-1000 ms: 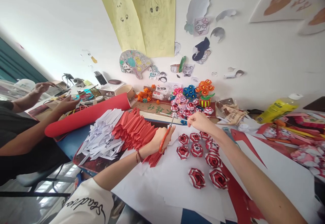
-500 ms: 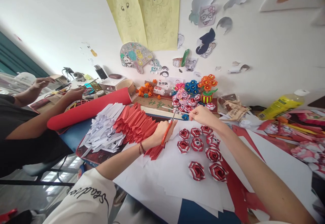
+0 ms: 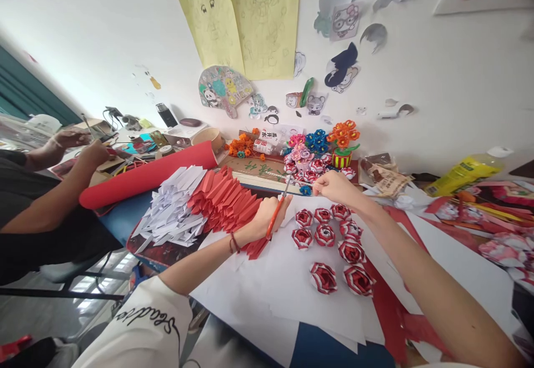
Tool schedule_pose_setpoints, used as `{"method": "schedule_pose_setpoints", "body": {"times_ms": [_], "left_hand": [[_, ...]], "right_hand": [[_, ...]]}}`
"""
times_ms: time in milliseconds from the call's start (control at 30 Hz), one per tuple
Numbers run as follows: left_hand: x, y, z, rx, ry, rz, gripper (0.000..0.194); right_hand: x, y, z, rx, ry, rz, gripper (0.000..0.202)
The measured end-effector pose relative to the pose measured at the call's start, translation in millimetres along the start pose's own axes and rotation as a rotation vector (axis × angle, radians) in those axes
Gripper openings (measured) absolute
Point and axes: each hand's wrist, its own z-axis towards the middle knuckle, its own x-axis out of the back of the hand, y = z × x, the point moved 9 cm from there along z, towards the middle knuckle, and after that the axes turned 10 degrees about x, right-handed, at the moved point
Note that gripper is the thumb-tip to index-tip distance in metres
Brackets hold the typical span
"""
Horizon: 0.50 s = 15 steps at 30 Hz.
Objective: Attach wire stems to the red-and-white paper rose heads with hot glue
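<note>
My left hand is closed around a pair of orange-handled scissors, whose blades point up and away from me. Across from it, my right hand is closed in a pinch; whatever its fingertips hold is too small to make out. Below and between my hands, several red-and-white paper roses rest on white paper sheets. Beside my left wrist lies a heap of folded red paper strips, with white paper strips to its left.
A red roll lies behind the strips. At left a co-worker's hands hold something small. Colourful craft flowers stand by the wall. A yellow bottle and paper scraps crowd the right side.
The co-worker's hands have drawn closer together, the nearer one moving left. My own hands and the scissors hardly differ; the view has shifted slightly.
</note>
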Motion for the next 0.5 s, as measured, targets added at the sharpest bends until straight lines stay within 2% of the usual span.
{"method": "schedule_pose_setpoints", "body": {"times_ms": [300,500], "left_hand": [[1.8,-3.8,-0.6,-0.026,0.061,0.066,0.063],[-1.8,-5.6,2.8,0.013,0.005,-0.034,0.064]], "right_hand": [[-2.6,-2.7,-4.9,0.003,0.019,-0.004,0.025],[-0.4,-7.7,-5.0,0.001,0.022,0.007,0.026]]}}
